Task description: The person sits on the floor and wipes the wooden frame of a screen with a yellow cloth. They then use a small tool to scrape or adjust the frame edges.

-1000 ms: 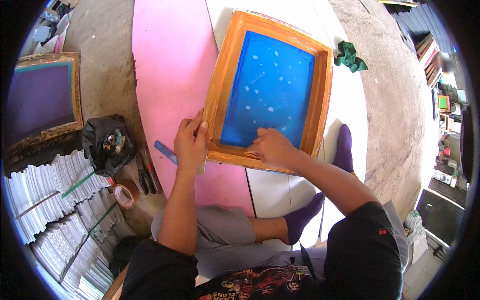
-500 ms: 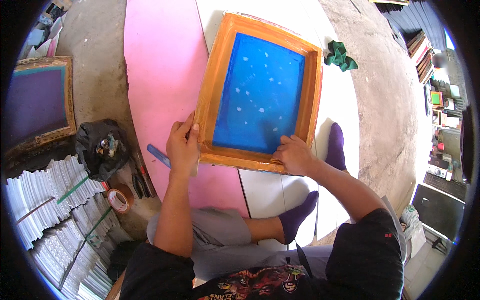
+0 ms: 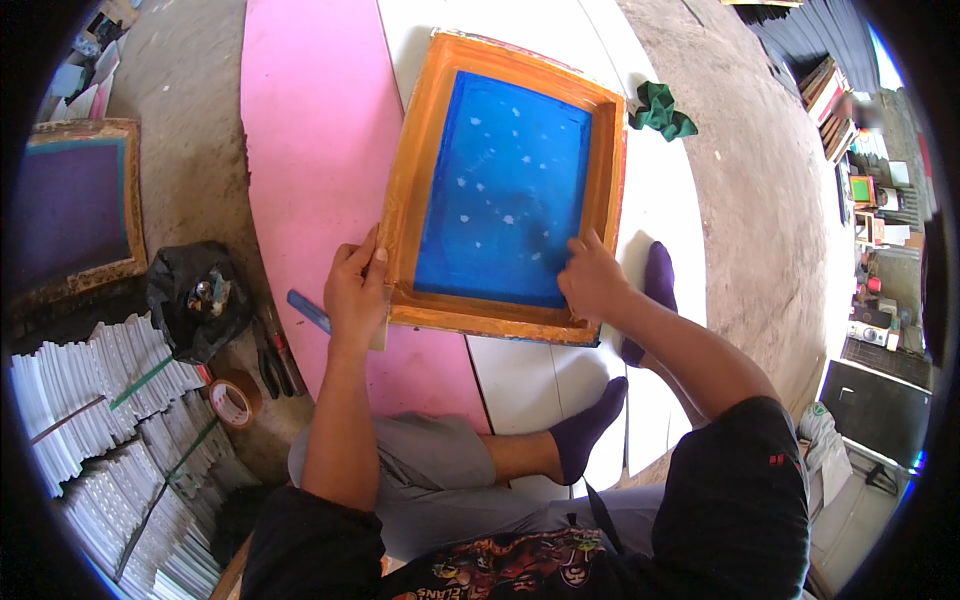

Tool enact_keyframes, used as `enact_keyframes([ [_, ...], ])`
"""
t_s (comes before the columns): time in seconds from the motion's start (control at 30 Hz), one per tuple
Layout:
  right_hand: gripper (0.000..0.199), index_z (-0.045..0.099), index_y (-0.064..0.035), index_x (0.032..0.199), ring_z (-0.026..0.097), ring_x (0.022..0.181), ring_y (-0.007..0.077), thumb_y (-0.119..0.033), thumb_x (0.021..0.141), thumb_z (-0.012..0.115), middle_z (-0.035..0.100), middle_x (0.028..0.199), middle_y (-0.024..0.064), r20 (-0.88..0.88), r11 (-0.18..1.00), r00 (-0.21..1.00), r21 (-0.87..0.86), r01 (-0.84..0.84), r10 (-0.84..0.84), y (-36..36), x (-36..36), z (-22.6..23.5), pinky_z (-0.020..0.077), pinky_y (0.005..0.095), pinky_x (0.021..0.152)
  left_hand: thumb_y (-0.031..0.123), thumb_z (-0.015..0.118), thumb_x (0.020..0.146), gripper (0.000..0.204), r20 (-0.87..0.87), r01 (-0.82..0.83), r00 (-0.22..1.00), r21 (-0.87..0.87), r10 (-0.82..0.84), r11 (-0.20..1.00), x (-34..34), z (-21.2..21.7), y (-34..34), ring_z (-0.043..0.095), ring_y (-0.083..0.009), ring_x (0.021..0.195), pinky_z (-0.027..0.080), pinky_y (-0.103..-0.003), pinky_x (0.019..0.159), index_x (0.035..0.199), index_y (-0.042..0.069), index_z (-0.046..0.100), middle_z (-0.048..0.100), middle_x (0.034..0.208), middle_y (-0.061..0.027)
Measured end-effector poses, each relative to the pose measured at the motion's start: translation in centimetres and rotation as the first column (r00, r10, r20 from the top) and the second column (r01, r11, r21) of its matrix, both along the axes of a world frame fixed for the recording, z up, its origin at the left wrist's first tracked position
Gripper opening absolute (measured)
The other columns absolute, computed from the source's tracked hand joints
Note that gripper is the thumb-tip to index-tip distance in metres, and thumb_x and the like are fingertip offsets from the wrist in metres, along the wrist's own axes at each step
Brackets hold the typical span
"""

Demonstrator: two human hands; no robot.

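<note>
Both hands had slid toward the frame's (image 3: pixel 505 185) near edge: left hand (image 3: pixel 355 290) gripped its corner, right hand (image 3: pixel 590 280) pressed fingers together on the mesh. Positioning step; next needs alignment.

The second framed screen (image 3: pixel 70 210) is cut off, seemingly, at left.

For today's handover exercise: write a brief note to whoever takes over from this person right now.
Left hand: grips the near-left corner of the orange wooden printing frame with blue mesh.
Right hand: fingers press the mesh at its near-right corner.
The frame lies across the pink sheet and white sheet.
Done: frame laid flat.
Left: cannot tell from this view.
Nearby: green cloth, tape roll.
</note>
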State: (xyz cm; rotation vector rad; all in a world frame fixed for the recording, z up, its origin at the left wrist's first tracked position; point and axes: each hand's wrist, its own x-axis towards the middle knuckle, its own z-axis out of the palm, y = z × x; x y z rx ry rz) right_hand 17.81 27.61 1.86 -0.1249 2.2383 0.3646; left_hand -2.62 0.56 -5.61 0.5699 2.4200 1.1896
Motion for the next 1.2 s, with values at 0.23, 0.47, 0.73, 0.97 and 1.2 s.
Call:
enact_keyframes([
  [0.23, 0.016, 0.084, -0.017, 0.092, 0.06, 0.116, 0.0237, -0.028, 0.09, 0.072, 0.078, 0.096, 0.003, -0.125, 0.964, 0.976, 0.176, 0.199, -0.179, 2.0, -1.2, -3.3, 0.0387, 0.0476, 0.099, 0.029, 0.061, 0.106, 0.036, -0.002, 0.011, 1.0, -0.026, -0.011, 1.0, 0.0, 0.5, 0.4, 0.064, -0.021, 0.081, 0.051, -0.035, 0.075, 0.139, 0.019, 0.071, 0.061, 0.092, -0.0071],
  [0.47, 0.015, 0.083, -0.012, 0.091, 0.059, 0.11, 0.0238, -0.021, 0.086, 0.073, 0.076, 0.093, 0.0029, -0.198, 0.955, 0.943, 0.076, 0.288, -0.268, -2.6, 2.7, -2.2, 0.0404, 0.0404, 0.092, 0.033, 0.057, 0.108, 0.04, -0.043, 0.049, 0.997, -0.18, -0.057, 0.982, -0.2, 0.5, 0.2, 0.067, -0.0269, 0.084, 0.054, -0.04, 0.078, 0.145, 0.023, 0.066, 0.063, 0.096, -0.009],
  [0.73, 0.017, 0.083, -0.0123, 0.095, 0.059, 0.11, 0.0228, -0.021, 0.091, 0.068, 0.076, 0.097, 0.0037, -0.321, 0.9, 0.886, 0.168, 0.402, -0.335, 3.5, -1.7, -3.9, 0.0421, 0.0393, 0.091, 0.034, 0.053, 0.108, 0.041, -0.04, 0.103, 0.992, -0.299, -0.121, 0.949, -0.1, 2.5, 1.0, 0.069, -0.0315, 0.094, 0.056, -0.044, 0.083, 0.146, 0.022, 0.065, 0.066, 0.102, -0.0116],
  [0.97, 0.019, 0.082, -0.011, 0.098, 0.057, 0.11, 0.0246, -0.022, 0.091, 0.069, 0.075, 0.105, 0.0053, -0.36, 0.905, 0.877, 0.159, 0.395, -0.319, -1.9, 1.9, -2.8, 0.0422, 0.0403, 0.092, 0.039, 0.057, 0.105, 0.052, -0.196, 0.089, 0.968, -0.32, -0.158, 0.943, 1.1, 2.0, 1.5, 0.065, -0.0413, 0.104, 0.055, -0.051, 0.087, 0.15, 0.012, 0.055, 0.064, 0.115, -0.0204],
  [1.2, 0.018, 0.083, -0.0126, 0.09, 0.056, 0.109, 0.0245, -0.024, 0.092, 0.07, 0.075, 0.095, 0.0049, -0.417, 0.84, 0.788, 0.096, 0.533, -0.453, -1.5, 0.8, -4.9, 0.0409, 0.0402, 0.089, 0.042, 0.062, 0.102, 0.059, -0.18, 0.089, 0.973, -0.276, -0.142, 0.957, 1.2, 1.2, 1.7, 0.063, -0.0418, 0.11, 0.055, -0.053, 0.088, 0.152, 0.013, 0.05, 0.061, 0.121, -0.0204],
])
